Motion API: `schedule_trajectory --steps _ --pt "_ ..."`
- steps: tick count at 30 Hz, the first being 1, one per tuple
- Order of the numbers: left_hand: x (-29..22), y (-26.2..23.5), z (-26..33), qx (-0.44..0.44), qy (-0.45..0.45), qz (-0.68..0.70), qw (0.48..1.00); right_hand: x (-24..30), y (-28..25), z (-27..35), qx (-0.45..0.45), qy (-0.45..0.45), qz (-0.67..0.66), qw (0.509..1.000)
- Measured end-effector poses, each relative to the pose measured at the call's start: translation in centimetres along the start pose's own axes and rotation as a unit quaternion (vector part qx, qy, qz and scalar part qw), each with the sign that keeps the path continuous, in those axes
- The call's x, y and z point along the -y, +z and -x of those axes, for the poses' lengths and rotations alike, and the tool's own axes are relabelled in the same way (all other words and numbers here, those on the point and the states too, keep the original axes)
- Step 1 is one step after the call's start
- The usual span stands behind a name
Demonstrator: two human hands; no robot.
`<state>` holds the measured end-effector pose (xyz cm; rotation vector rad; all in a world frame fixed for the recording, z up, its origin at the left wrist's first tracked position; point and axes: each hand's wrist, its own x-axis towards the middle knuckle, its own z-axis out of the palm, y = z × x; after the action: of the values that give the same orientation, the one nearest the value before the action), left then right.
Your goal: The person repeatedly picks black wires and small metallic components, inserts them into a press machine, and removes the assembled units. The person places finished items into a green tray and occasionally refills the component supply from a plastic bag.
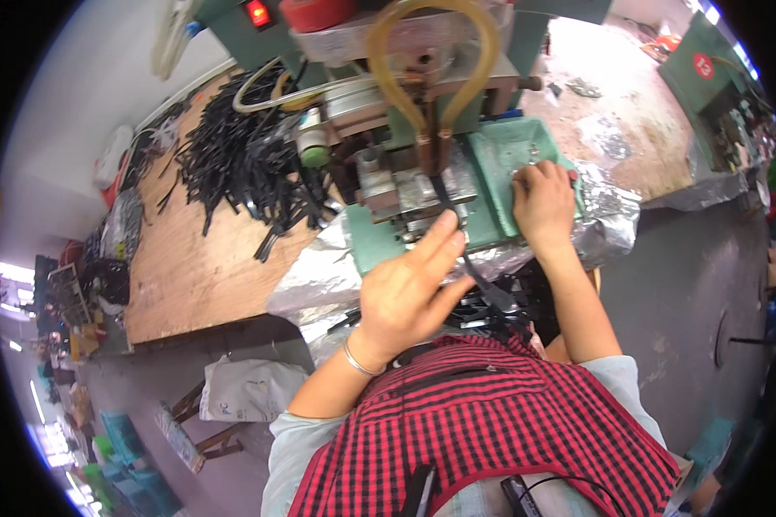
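A narrow black strap runs from under the machine's press head down toward my lap and ends in a wider flat piece. My left hand lies beside it with fingers stretched forward. Its fingertips touch the strap just in front of the metal fixture, and the thumb stands apart. Over the green tray, to the right of the press, my right hand has its fingers curled down. What they pinch, if anything, is hidden. Small metal bits lie in the tray beyond the fingers.
A large heap of black straps covers the wooden table on the left. More black straps lie in my lap. Crinkled foil lines the bench edge. A looped yellowish hose rises above the press; another green machine stands far right.
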<state>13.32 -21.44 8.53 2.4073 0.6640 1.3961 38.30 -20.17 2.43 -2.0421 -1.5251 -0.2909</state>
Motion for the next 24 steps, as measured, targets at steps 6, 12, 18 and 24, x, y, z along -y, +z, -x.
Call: schedule_trajectory --steps 6,12,18,24 --pt "1.1 -8.4 1.8 -0.061 0.038 -0.209 0.975 -0.7 0.2 1.0 -0.053 0.033 -0.081 0.995" --pt "10.2 -10.6 -4.1 -0.11 -0.089 -0.216 0.966 -0.2 -0.6 -0.3 -0.072 0.088 -0.25 0.962" --pt "22.7 -9.6 1.6 0.167 -0.027 -0.413 0.895 -0.2 -1.6 1.2 -0.057 0.088 -0.248 0.963" --pt "21.5 -12.7 3.0 0.141 -0.123 -0.378 0.907 -5.0 -4.7 5.2 -0.113 0.101 -0.208 0.966"
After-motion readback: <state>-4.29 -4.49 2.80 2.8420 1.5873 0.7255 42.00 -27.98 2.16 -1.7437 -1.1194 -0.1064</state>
